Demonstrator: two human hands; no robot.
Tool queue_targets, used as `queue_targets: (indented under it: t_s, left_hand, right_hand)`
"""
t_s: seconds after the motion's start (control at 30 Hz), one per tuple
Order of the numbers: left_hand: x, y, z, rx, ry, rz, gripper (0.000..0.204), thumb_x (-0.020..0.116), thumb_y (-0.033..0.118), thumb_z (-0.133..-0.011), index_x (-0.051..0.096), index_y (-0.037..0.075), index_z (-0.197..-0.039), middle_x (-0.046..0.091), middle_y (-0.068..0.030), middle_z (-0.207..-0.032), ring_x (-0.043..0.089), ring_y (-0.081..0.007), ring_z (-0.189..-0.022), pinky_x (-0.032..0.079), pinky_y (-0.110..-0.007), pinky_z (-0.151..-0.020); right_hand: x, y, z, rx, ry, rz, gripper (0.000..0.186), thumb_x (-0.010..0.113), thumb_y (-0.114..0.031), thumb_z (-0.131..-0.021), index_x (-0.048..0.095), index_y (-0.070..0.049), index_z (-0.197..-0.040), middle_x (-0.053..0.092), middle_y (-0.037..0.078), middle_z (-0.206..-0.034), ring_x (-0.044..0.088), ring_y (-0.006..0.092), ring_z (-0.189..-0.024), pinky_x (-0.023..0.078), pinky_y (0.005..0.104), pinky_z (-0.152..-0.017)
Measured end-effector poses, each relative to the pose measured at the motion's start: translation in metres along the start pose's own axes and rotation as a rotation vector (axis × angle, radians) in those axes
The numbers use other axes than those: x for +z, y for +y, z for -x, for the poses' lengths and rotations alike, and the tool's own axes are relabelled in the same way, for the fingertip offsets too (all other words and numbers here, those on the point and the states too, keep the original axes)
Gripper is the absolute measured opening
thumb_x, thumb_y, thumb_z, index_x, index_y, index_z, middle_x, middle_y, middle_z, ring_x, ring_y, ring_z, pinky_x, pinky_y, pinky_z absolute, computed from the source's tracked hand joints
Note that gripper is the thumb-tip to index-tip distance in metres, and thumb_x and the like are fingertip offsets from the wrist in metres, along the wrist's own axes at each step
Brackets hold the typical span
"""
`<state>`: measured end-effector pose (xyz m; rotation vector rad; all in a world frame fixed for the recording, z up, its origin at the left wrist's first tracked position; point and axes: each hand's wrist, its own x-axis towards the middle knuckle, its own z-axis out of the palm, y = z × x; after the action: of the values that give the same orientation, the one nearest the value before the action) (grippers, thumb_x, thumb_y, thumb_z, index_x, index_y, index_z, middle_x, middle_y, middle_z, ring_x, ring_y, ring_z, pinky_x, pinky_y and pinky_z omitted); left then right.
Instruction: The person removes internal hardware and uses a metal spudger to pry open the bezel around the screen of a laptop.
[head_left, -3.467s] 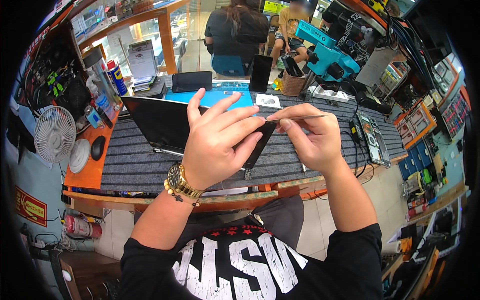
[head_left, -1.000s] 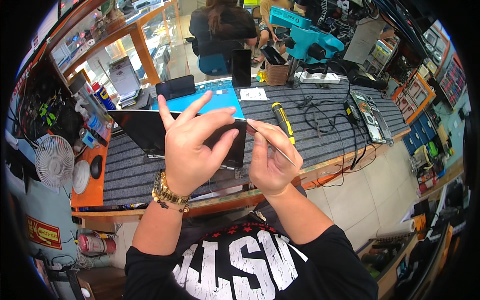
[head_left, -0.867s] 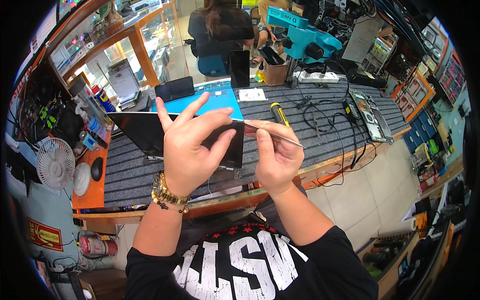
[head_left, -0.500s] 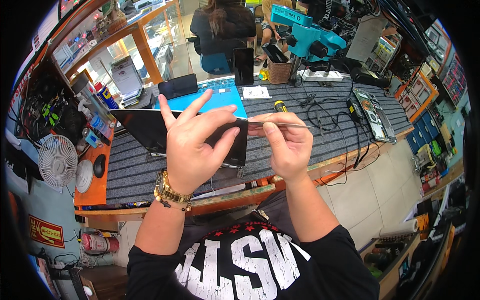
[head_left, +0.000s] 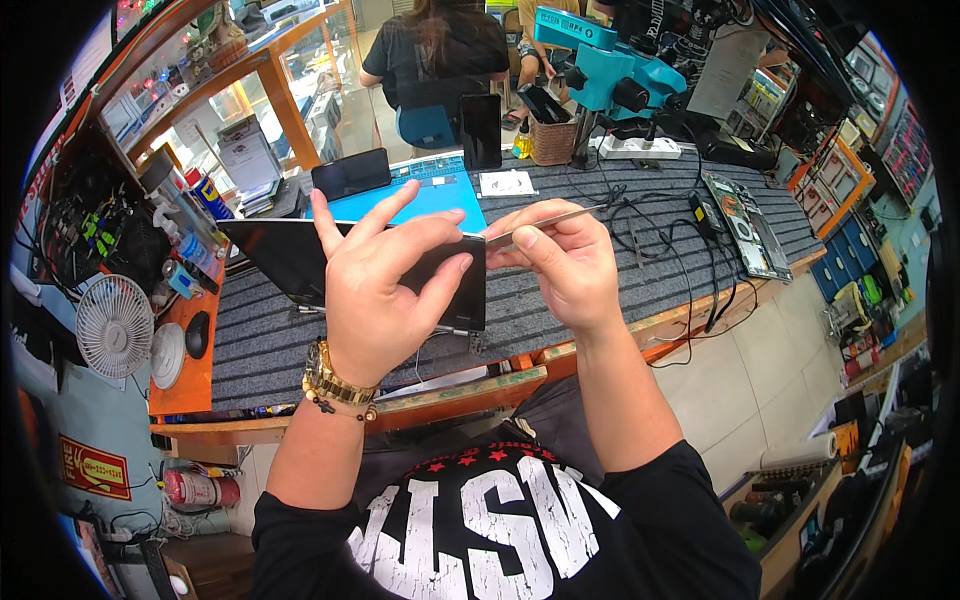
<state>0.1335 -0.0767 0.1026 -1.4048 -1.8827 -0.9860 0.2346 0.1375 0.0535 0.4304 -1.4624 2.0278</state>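
Observation:
A black laptop screen (head_left: 280, 258) stands tilted up on the bench, with hinge parts along its lower edge. My left hand (head_left: 385, 275) is at its upper right part, thumb on the front face and index finger over the top edge. The other left fingers are spread upward. A thin, flat metal strip, apparently a pry tool (head_left: 590, 210), is pinched in my right hand (head_left: 570, 265) between thumb and fingers. Its inner end meets the screen's upper right corner, and its outer end points up to the right. My fingers partly hide the contact.
Behind the screen lie a blue work mat (head_left: 455, 200) and a dark phone (head_left: 350, 173). A teal microscope stand (head_left: 630, 85) rises at the back. Black cables (head_left: 660, 215) and an opened device chassis (head_left: 745, 230) cover the right side. A white fan (head_left: 115, 312) stands left.
My right hand has tilted the tool so that its outer end sits higher. A yellow-and-black handle beside that hand is now hidden. My left hand keeps its pose.

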Motion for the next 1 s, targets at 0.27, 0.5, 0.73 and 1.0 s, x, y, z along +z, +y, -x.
queue_targets:
  t_s: [0.27,0.5,0.73,1.0]
  left_hand:
    - [0.005,-0.001,0.001,0.009,0.022,-0.005,0.021,0.095,0.018,-0.088,0.087,0.018,-0.107,0.088,0.0046,-0.12,0.075,-0.0327,-0.139,0.002,-0.08,-0.135]
    - [0.008,0.001,0.0,0.022,0.036,0.019,0.019,0.092,0.015,-0.09,0.086,0.018,-0.108,0.089,0.0038,-0.116,0.077,-0.0316,-0.134,0.001,-0.078,-0.136]
    - [0.01,0.006,0.001,0.044,0.022,0.037,0.019,0.09,0.014,-0.089,0.085,0.018,-0.107,0.089,0.0034,-0.114,0.077,-0.031,-0.133,0.001,-0.078,-0.136]
    - [0.002,0.009,-0.003,0.012,-0.032,0.05,0.02,0.086,0.01,-0.089,0.082,0.017,-0.108,0.089,0.004,-0.116,0.077,-0.0338,-0.133,0.006,-0.08,-0.135]
  right_hand:
    - [0.047,0.022,0.029,-0.319,0.309,0.345,0.017,0.069,0.005,-0.112,0.077,0.008,-0.127,0.084,0.017,-0.121,0.082,0.0203,-0.108,0.068,0.0347,-0.097]
    - [0.063,0.042,0.029,-0.557,0.456,0.614,0.018,0.074,0.011,-0.104,0.076,0.006,-0.121,0.085,0.02,-0.115,0.084,0.0288,-0.101,0.067,0.0354,-0.09]
    - [0.064,0.046,0.027,-0.702,0.455,0.792,0.019,0.074,0.012,-0.103,0.076,0.006,-0.121,0.085,0.023,-0.116,0.084,0.0332,-0.102,0.067,0.04,-0.09]
    - [0.044,0.048,0.042,-0.407,0.367,0.275,0.019,0.066,0.003,-0.115,0.072,0.01,-0.131,0.081,0.021,-0.13,0.081,0.024,-0.115,0.067,0.0382,-0.105]
